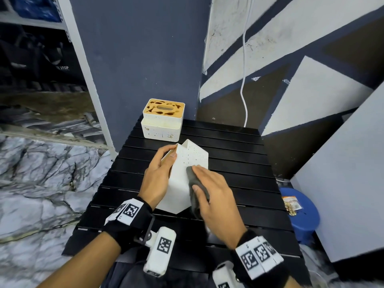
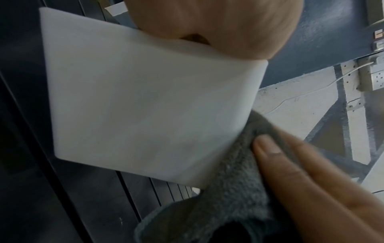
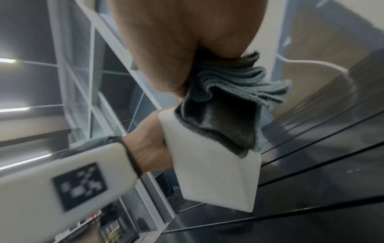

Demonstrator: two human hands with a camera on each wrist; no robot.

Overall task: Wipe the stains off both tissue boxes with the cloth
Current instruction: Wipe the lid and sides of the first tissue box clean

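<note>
A white speckled tissue box point(image 1: 182, 175) point(image 2: 145, 105) point(image 3: 212, 172) is tipped up on one corner on the black slatted table point(image 1: 239, 154). My left hand point(image 1: 159, 175) point(image 3: 149, 148) grips it from its left side, fingers curled round the top edge. My right hand point(image 1: 216, 202) point(image 2: 311, 180) holds a grey cloth point(image 1: 196, 190) point(image 2: 228, 189) point(image 3: 224, 118) and presses it against the box's right face. A second white tissue box point(image 1: 162, 121) with a wooden lid covered in dark brown stains stands upright at the table's far left.
A dark blue wall point(image 1: 141, 59) rises right behind the table. A blue plastic stool point(image 1: 299, 215) with a snack packet point(image 1: 292, 204) stands to the right. White metal shelving point(image 1: 87, 69) is at the left, over a marble-patterned floor point(image 1: 41, 183). A white cable point(image 1: 244, 80) hangs down the wall.
</note>
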